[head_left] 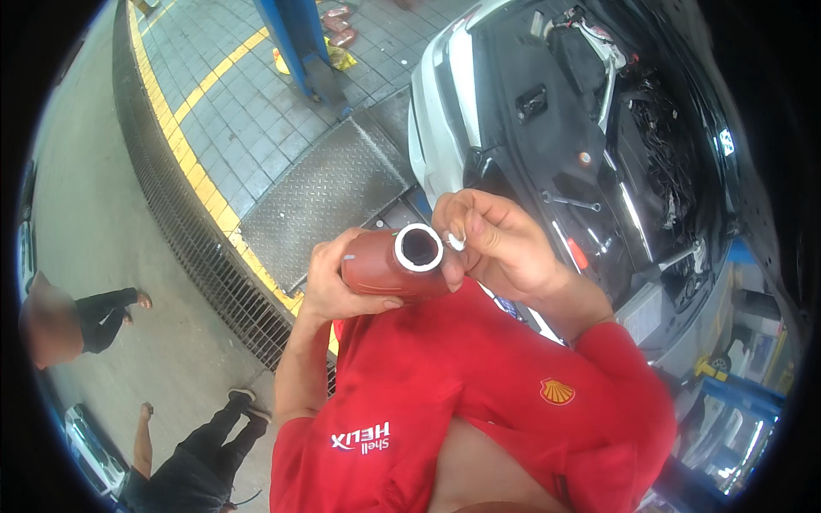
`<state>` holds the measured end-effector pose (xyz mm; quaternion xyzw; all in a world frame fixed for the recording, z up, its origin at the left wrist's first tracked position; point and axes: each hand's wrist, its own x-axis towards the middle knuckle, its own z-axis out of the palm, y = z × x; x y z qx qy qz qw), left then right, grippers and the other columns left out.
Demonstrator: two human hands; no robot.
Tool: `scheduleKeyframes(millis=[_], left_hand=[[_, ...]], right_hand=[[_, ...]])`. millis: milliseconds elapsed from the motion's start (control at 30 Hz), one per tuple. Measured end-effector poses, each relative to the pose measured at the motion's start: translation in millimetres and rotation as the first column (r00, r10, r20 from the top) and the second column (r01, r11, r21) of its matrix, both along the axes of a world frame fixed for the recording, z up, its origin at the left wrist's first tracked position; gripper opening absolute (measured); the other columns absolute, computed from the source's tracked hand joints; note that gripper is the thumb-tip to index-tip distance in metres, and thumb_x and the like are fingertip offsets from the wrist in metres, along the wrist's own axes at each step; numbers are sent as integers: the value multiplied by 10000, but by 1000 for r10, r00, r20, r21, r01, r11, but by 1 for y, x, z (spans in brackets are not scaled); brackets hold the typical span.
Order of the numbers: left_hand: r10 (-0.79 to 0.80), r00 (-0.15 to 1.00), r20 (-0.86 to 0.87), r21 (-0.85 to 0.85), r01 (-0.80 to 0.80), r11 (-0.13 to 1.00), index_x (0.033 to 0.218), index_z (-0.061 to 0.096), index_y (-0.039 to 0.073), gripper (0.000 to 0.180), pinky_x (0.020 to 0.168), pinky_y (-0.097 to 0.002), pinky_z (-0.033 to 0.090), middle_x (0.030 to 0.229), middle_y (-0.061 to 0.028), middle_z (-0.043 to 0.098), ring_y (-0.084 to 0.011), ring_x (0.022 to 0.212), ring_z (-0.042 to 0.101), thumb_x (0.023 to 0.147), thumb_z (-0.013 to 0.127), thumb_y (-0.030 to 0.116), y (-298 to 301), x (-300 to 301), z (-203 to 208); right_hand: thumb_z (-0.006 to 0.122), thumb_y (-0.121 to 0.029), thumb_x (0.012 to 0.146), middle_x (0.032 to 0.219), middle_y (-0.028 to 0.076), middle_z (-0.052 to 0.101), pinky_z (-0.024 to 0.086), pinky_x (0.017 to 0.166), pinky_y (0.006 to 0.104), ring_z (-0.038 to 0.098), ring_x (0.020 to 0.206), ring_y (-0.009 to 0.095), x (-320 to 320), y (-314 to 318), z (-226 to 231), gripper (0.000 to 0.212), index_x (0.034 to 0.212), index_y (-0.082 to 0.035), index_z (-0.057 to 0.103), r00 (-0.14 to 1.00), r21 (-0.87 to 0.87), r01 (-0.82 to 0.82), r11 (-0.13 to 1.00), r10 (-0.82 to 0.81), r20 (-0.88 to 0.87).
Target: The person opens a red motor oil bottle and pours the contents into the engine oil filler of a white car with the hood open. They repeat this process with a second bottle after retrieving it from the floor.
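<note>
In front of my chest, my left hand is wrapped round a reddish-brown plastic bottle. Its uncapped mouth faces up at me, with a white rim around a dark opening. Close beside that mouth, my right hand pinches a small whitish piece, perhaps a torn seal, between thumb and fingers. Some right fingertips lie against the bottle's neck side; whether they press on it is hard to tell.
A white car with its engine bay exposed stands ahead right; a wrench lies on it. Beyond are a blue lift post and a metal plate. A floor grating runs left, with two people beyond it.
</note>
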<state>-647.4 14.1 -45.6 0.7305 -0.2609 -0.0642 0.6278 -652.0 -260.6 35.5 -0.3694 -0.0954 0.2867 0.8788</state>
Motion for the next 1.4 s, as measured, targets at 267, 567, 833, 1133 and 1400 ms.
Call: scheduleKeyframes(millis=[267,567,833,1133,1400], left_hand=[[152,987,58,30,-154,988,1198,752,5,872,883,-417,635,1069,-119,817,-295,967,817,509,1073,434,71,-10,-11],[287,949,-130,-37,-293,955,1184,755,14,872,879,-398,642,1075,-105,818,-260,965,810,521,1098,464,147,-18,-17],[233,952,-199,-48,-246,968,1185,763,-6,881,872,-401,634,1072,-117,800,-257,964,805,564,1074,535,143,51,-25],[52,971,-234,-145,-88,986,1202,722,-40,918,873,-375,619,1073,-91,779,-206,950,770,530,1104,456,67,228,-34],[-199,975,-99,70,207,976,1353,673,0,986,980,-398,596,1253,-111,746,-220,1109,737,667,1039,606,-44,399,50]], right_hand=[[625,-149,1136,1044,142,681,646,679,360,750,897,228,42,36,16,175,1199,11,660,867,45,350,936,-342,362],[720,-170,1082,1163,174,702,657,739,386,762,924,254,149,101,-24,277,1331,-91,628,54,-39,998,39,-509,859],[698,-333,1111,1310,130,747,595,1014,395,751,1120,241,160,91,-122,477,1470,-25,642,936,-779,320,539,-52,349],[537,-456,1171,1361,135,710,601,924,368,732,1076,193,228,4,-112,553,1519,-30,596,948,100,318,943,-313,-61],[722,-239,1105,902,30,718,583,622,313,681,710,141,315,-63,-71,183,1049,-76,663,750,7,644,765,-630,-200]])
